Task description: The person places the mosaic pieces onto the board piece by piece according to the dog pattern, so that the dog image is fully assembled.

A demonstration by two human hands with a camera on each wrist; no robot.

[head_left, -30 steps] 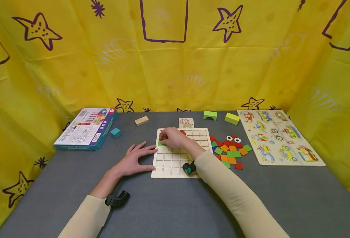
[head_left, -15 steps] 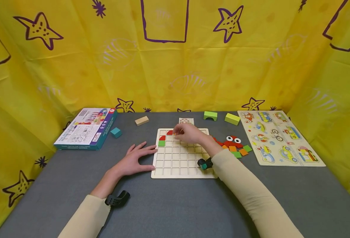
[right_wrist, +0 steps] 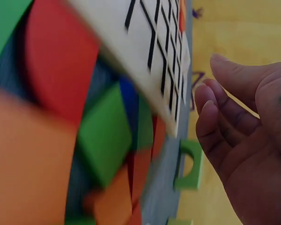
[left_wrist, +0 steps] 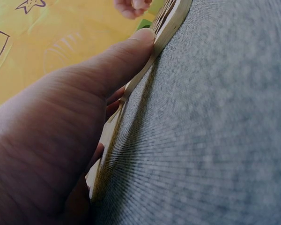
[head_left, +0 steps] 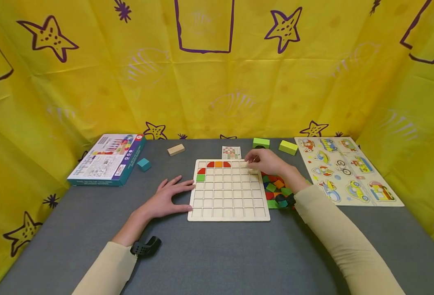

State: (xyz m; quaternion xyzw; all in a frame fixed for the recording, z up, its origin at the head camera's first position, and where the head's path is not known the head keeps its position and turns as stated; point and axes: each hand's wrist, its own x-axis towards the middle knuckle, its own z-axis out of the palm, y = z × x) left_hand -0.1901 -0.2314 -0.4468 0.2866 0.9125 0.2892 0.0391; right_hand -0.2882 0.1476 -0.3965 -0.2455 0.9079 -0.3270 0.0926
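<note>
A wooden grid board [head_left: 228, 200] lies flat on the grey table. My left hand [head_left: 169, 198] has its fingers spread, and its thumb and fingertips touch the board's left edge. Over the board's upper right corner is my right hand [head_left: 266, 162], loosely curled; the right wrist view shows nothing between thumb and fingers. In the top row sit an orange tile [head_left: 218, 164] and a rounded red tile on either side. At the left column, another rounded red tile [head_left: 201, 171] sits above a green square tile [head_left: 200, 178]. Loose coloured tiles [head_left: 271, 187] lie right of the board, partly hidden by the right arm.
Behind the board lies a small pattern card [head_left: 231, 153]. A green arch block [head_left: 261, 143] and a yellow-green block [head_left: 288, 147] stand right of it, then a picture puzzle [head_left: 364, 176]. Leftward are a wooden block [head_left: 176, 150], a teal cube [head_left: 143, 164] and a box [head_left: 106, 159].
My right hand has moved from the green tile at the board's left, across the top row, to the upper right corner, uncovering the red and orange tiles. The left hand stays put.
</note>
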